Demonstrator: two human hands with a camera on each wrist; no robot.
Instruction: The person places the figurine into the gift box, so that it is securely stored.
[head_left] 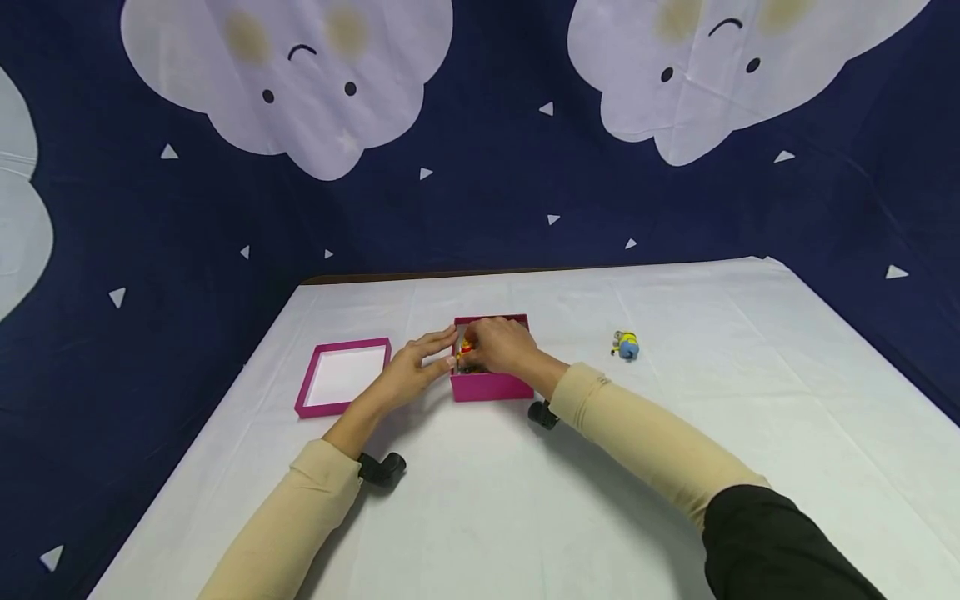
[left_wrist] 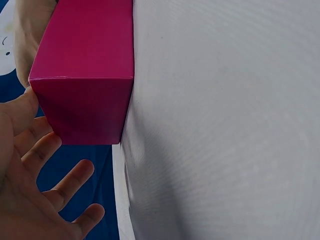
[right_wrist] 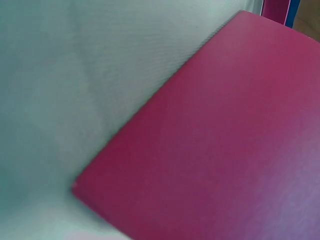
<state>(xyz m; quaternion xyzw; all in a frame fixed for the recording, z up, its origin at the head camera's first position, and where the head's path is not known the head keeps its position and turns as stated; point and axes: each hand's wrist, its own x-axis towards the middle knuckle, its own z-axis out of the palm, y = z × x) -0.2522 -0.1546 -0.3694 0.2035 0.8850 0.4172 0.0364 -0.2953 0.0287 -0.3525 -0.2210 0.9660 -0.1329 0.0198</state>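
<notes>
We find the pink box (head_left: 491, 387) standing uncovered on the worktop (head_left: 465, 500), with a small red-and-yellow figure (head_left: 466, 347) inside, at its left end. The right hand (head_left: 504, 344) reaches over the front wall into the box, its fingers bent down beside that figure. We cannot tell whether they pinch it; the right wrist view gives only the box's outside. The left hand (head_left: 411, 368) is spread wide at the box's left end, grasping nothing, some fingertips seemingly against the edge.

We judge the step to be handling the figure within the box. For sound work, we advise that the left hand steady the wall without pushing, since a light box could slide. The right wrist should clear the front rim, and any grip should take the figure's body rather than thin parts.

The pink-rimmed lid (head_left: 324, 410) lies to the left, the blue-and-yellow toy (head_left: 627, 345) well apart to the right; neither obstructs.
</notes>
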